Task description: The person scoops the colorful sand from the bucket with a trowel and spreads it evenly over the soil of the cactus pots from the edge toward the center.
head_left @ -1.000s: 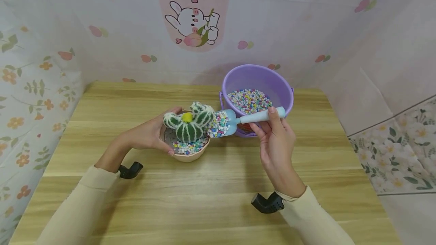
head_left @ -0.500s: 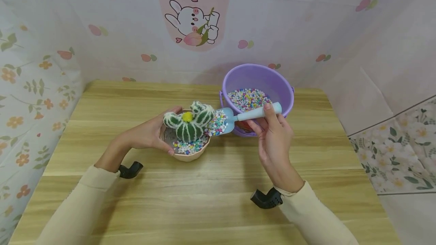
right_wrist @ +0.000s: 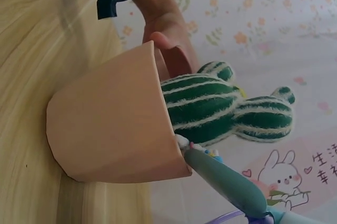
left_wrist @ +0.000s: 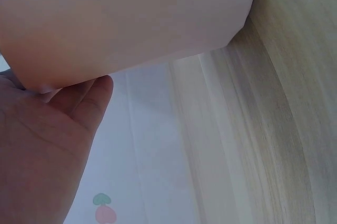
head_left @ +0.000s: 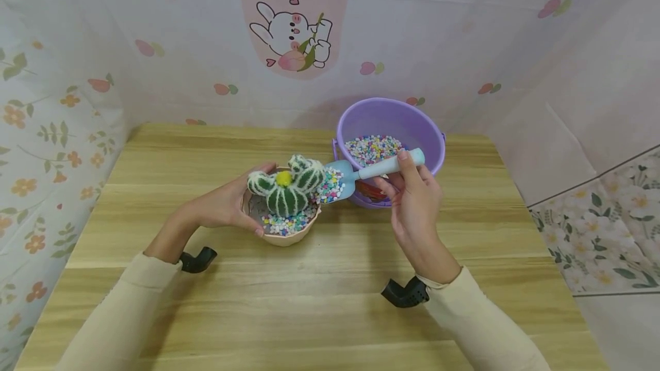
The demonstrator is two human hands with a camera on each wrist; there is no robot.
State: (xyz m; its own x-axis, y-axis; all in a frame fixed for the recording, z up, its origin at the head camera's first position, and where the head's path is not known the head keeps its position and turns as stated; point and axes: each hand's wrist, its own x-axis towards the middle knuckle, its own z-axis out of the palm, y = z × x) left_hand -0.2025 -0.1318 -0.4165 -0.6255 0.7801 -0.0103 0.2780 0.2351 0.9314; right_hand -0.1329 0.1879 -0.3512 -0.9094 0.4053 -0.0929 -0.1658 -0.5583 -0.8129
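Note:
My left hand (head_left: 227,202) grips the left side of a peach flowerpot (head_left: 283,239), thumb over the near rim. In the pot stands a green fuzzy cactus (head_left: 286,199) with white stripes and a yellow flower. Colourful pebbles (head_left: 289,223) cover part of the grey fill around it. My right hand (head_left: 417,205) holds a light blue shovel (head_left: 389,166) by its handle. Its blade, heaped with pebbles, meets the pot's right rim, as the right wrist view also shows with the shovel blade (right_wrist: 226,179). In the left wrist view, fingers (left_wrist: 95,100) touch the pot's wall (left_wrist: 131,19).
A purple bucket (head_left: 420,125) with pebbles inside stands behind the shovel, close to the right of the pot. The wooden table (head_left: 309,314) ends at a patterned cloth backdrop (head_left: 206,62). Black wrist cameras (head_left: 198,259) jut inward from both wrists.
The shovel's handle end has risen and shifted slightly left, so the handle slopes more. The right hand moved with it. Pebbles on the blade lie closer to the pot; the left hand has not moved.

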